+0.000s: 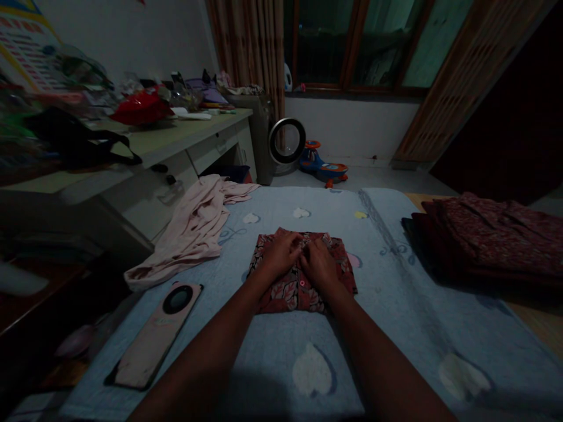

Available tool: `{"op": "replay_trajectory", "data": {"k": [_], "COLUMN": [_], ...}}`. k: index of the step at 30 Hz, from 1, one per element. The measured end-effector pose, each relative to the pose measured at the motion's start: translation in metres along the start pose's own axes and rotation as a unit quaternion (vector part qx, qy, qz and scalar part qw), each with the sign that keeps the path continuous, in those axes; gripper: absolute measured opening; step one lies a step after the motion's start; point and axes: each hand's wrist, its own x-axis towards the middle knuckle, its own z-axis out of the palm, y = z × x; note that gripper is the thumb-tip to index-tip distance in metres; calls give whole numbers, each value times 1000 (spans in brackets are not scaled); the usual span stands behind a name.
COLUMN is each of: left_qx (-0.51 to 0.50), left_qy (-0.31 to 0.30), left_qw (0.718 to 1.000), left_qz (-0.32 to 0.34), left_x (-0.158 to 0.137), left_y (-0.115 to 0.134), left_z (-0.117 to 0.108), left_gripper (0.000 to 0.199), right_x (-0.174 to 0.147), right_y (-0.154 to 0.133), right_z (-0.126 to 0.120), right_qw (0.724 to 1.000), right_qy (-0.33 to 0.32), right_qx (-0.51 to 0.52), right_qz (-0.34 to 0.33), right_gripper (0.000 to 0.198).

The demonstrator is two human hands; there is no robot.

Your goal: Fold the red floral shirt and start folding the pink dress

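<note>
We see left hand (pixel 281 253), then shirt (pixel 291 288) folded on blanket (pixel 259 366), then right hand (pixel 319 264); fingers curled at its upper front, can't tell if pinching. Likely straightening; next move calls for light fingertips. Clothes pile (pixel 501 240) right.

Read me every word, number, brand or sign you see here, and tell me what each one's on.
No text is readable.
Wall poster: rows of print, too blurred to read.
Phone: faint marking on its back, too small to read.
Ride-on toy: pale marks, too blurred to tell if they are letters.
</note>
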Motion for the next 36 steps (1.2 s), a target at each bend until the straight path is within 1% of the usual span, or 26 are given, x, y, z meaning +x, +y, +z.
{"op": "replay_trajectory", "data": {"k": [2,3,4,8,11,13,16,19,20,22,24,26,28,30,31,34,36], "left_qx": [29,47,67,129,120,121,146,152,151,146,143,139,138,136,134,121,104], "left_qy": [-50,-67,-71,-22,-28,-32,-17,0,-3,-25,-57,-77,-83,-74,-64,-21,-11], "left_qw": [998,997,995,991,990,990,988,986,985,985,985,985,986,987,988,991,994], "left_qz": [-6,-6,-2,28,63,71,51,69,80,92,79,62,51,48,47,45,31], "left_x": [-11,-15,-19,-25,-28,-30,-31,-28,-27,-26,-26,-29,-30,-27,-24,-4,16], "left_y": [2,3,4,7,7,9,21,34,37,37,34,29,28,30,33,43,48], "left_z": [-1,-1,0,12,24,28,29,32,35,44,53,59,62,60,58,53,53], "left_gripper": [26,24,23,26,31,35,35,38,40,49,62,69,71,69,65,41,33], "right_x": [0,-1,-1,0,1,2,3,4,5,6,7,7,7,7,7,8,10], "right_y": [-1,-1,0,6,13,19,24,28,30,38,51,66,80,90,94,101,103], "right_z": [-1,-1,-1,-3,-5,-7,-11,-17,-19,-24,-29,-33,-33,-29,-27,-20,-17], "right_qw": [1000,1000,1000,999,998,997,995,995,995,997,995,992,992,994,994,993,992], "right_qy": [3,5,6,-17,-40,-46,-36,-7,9,49,85,96,82,60,50,35,32], "right_qx": [-20,-25,-26,-7,29,54,85,96,91,65,27,-6,-16,-4,5,21,28], "right_qz": [2,0,-5,-27,-32,-31,-26,-30,-26,1,43,76,93,97,97,108,119], "right_gripper": [15,14,14,19,31,39,45,43,41,35,30,26,26,26,27,30,30]}}
